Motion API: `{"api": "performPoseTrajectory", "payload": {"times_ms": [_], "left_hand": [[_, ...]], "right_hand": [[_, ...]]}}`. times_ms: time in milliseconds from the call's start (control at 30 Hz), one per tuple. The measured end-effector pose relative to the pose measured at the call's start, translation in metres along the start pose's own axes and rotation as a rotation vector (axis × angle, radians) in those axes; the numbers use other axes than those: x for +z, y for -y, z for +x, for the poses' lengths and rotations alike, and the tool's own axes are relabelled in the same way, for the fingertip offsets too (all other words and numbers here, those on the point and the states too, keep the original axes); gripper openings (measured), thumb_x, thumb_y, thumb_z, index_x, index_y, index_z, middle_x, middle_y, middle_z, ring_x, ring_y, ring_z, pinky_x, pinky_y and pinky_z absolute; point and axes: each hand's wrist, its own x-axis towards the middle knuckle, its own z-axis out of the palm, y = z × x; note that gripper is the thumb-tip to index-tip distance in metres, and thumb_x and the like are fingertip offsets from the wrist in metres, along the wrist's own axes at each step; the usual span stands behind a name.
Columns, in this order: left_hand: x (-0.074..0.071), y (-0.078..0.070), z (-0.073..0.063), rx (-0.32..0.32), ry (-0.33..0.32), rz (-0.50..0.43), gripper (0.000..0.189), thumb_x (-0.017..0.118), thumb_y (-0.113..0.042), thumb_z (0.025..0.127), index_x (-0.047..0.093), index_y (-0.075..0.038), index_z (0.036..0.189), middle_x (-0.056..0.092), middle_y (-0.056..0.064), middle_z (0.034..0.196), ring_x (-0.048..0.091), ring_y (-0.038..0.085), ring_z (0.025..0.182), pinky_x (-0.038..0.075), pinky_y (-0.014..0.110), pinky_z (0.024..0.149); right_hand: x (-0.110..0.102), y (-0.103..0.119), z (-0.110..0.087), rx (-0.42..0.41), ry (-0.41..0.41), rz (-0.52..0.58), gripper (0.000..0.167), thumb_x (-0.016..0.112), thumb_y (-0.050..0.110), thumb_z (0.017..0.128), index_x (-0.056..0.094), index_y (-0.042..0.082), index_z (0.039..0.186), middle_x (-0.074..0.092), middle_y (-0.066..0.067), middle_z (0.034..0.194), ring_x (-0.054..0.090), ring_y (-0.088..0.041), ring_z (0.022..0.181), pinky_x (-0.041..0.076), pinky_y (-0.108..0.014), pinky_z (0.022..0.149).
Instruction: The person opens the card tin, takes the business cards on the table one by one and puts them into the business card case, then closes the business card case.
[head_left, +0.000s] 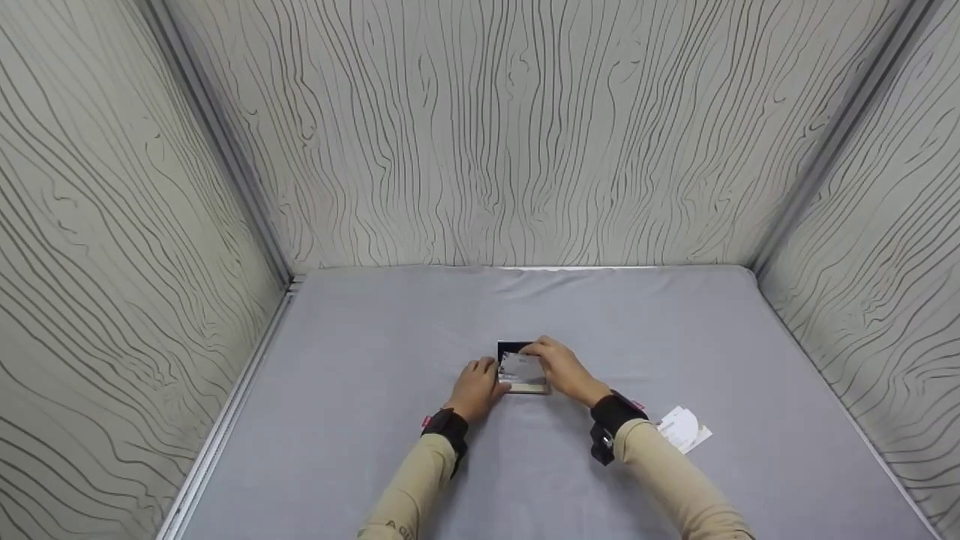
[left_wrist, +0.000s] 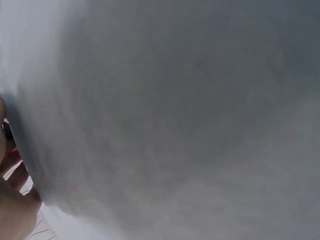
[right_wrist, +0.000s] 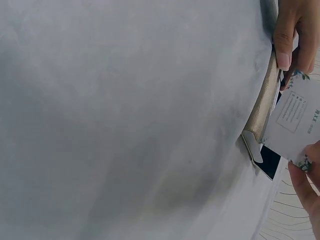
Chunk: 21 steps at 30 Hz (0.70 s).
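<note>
In front of me on the grey cloth stands a small card case [head_left: 514, 346] with a dark inside and a beige outer edge [right_wrist: 264, 102]. My left hand [head_left: 475, 388] grips it at the left side, thumb along the near edge. My right hand [head_left: 567, 369] pinches a white business card [right_wrist: 296, 117] printed with green leaves and small text. The card leans over the case, its lower edge down at the beige edge. In the left wrist view only part of the left hand [left_wrist: 17, 200] shows, at the far left.
Several loose white cards [head_left: 682, 429] lie in a fanned pile to the right, beside my right forearm. The grey cloth [head_left: 360, 337] covers the table. Wood-grain patterned panels [head_left: 480, 135] stand at the back and both sides.
</note>
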Motion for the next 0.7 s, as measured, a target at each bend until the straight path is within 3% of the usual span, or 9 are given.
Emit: {"api": "performPoseTrajectory", "payload": {"times_ms": [233, 367, 567, 700], "left_hand": [[-0.0029, -0.0014, 0.0005, 0.003, 0.007, 0.017, 0.047, 0.062, -0.032, 0.098, 0.061, 0.009, 0.122, 0.059, 0.018, 0.120, 0.056, 0.033, 0.108, 0.045, 0.040, 0.097], [-0.0018, -0.0015, 0.0005, -0.006, 0.019, 0.025, 0.048, 0.061, -0.033, 0.099, 0.061, 0.008, 0.123, 0.059, 0.018, 0.122, 0.057, 0.033, 0.109, 0.045, 0.040, 0.097], [0.0000, -0.0016, 0.0003, -0.028, 0.025, 0.009, 0.050, 0.060, -0.036, 0.099, 0.061, 0.007, 0.124, 0.058, 0.017, 0.124, 0.056, 0.032, 0.111, 0.044, 0.040, 0.098], [0.0021, -0.0007, 0.0003, -0.040, 0.041, 0.002, 0.051, 0.060, -0.037, 0.099, 0.060, 0.007, 0.126, 0.058, 0.017, 0.126, 0.055, 0.032, 0.113, 0.043, 0.040, 0.100]], "right_hand": [[0.0034, -0.0021, 0.0001, -0.025, 0.012, -0.080, 0.045, 0.054, -0.024, 0.078, 0.070, -0.001, 0.114, 0.058, -0.014, 0.095, 0.058, -0.030, 0.088, 0.050, -0.045, 0.081], [0.0065, -0.0025, -0.0012, -0.018, 0.023, -0.102, 0.045, 0.056, -0.023, 0.080, 0.069, -0.001, 0.116, 0.057, -0.014, 0.095, 0.058, -0.030, 0.088, 0.050, -0.046, 0.081], [0.0096, -0.0026, -0.0058, 0.080, 0.067, -0.056, 0.041, 0.068, -0.008, 0.086, 0.064, 0.000, 0.126, 0.055, -0.015, 0.106, 0.055, -0.037, 0.101, 0.047, -0.052, 0.088], [0.0099, -0.0015, -0.0085, 0.158, 0.128, -0.030, 0.052, 0.076, 0.007, 0.086, 0.058, 0.004, 0.135, 0.051, -0.015, 0.116, 0.050, -0.037, 0.109, 0.045, -0.052, 0.091]]}}
